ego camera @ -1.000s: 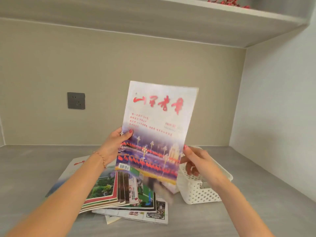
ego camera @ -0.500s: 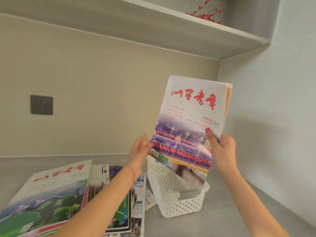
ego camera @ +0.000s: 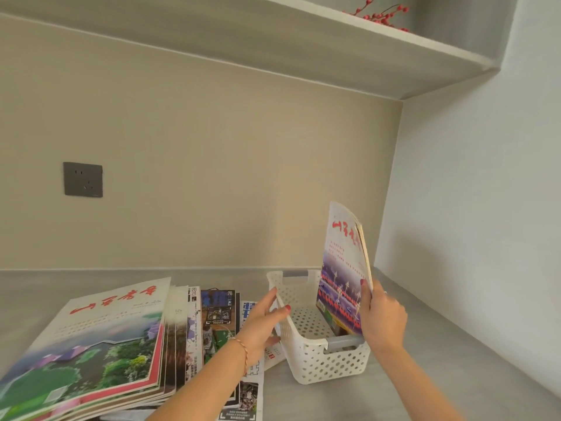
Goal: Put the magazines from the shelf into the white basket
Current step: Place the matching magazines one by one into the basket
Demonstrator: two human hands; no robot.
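Observation:
A white perforated basket with grey handles stands on the grey shelf surface, right of centre. My right hand grips a magazine with red title characters, holding it upright with its lower end down inside the basket along the right wall. My left hand holds the basket's left rim, thumb over the edge and fingers on the outside. A fanned pile of several magazines lies flat to the left of the basket.
The back wall carries a grey power socket. A shelf board overhangs above, with red berry twigs on it. The side wall stands close on the right. Bare grey surface lies right of the basket.
The magazine has come down from chest height into the basket, turned edge-on. My left hand let go of it and moved to the basket's left rim.

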